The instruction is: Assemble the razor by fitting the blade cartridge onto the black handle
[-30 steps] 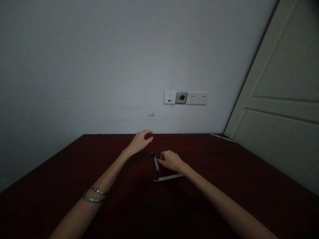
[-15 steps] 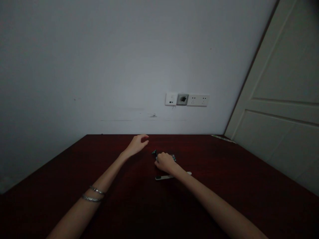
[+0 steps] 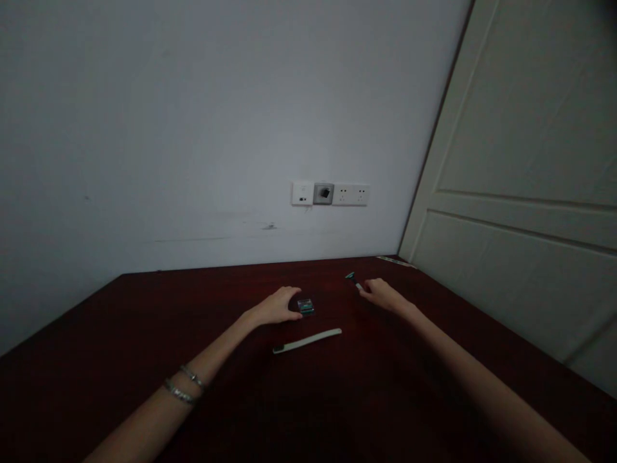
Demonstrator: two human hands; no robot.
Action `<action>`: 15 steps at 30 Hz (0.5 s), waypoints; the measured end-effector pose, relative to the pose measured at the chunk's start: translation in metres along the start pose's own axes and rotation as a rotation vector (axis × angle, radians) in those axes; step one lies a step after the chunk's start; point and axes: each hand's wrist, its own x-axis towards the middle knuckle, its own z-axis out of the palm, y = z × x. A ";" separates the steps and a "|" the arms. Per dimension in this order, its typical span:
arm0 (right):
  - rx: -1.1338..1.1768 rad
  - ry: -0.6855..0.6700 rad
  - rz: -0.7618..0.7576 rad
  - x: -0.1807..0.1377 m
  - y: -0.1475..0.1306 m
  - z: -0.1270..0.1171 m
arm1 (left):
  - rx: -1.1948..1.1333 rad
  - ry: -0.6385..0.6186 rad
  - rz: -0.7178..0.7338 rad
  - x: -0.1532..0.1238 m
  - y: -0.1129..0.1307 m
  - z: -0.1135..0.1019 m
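My right hand (image 3: pixel 382 294) holds a razor (image 3: pixel 357 284) by its pale handle, fingers closed around it. The razor's dark, greenish head points up and to the left. My left hand (image 3: pixel 282 306) is open, thumb and fingers spread at the left side of a small clear case (image 3: pixel 305 307) with green inside. Its fingertips are at or very near the case; whether they touch it I cannot tell. Nearer to me lies a long, slim, whitish strip (image 3: pixel 308 341), slightly curved, with a dark patch at its left end.
Everything lies on a dark red table (image 3: pixel 231 392) against a pale wall. Wall sockets (image 3: pixel 351 195) sit above its back edge. A thin, light strip (image 3: pixel 396 262) lies at the back right corner, beside a panelled white door (image 3: pixel 520 173).
My right hand has moved right and away from the case, carrying the razor. My left hand has come down and nearer, to the case. The view has turned rightward.
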 end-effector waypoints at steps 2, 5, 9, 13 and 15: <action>-0.016 -0.017 0.059 -0.004 0.033 0.003 | -0.018 -0.010 -0.003 0.004 -0.003 0.009; -0.028 -0.049 0.136 -0.011 0.070 0.007 | -0.049 -0.026 -0.019 0.009 -0.009 0.019; -0.030 -0.076 0.186 -0.019 0.093 0.011 | -0.076 -0.026 -0.054 0.012 -0.014 0.025; -0.034 -0.095 0.208 -0.021 0.098 0.016 | -0.081 -0.027 -0.077 0.012 -0.013 0.025; -0.044 -0.099 0.199 -0.020 0.098 0.018 | -0.083 -0.026 -0.076 0.012 -0.012 0.025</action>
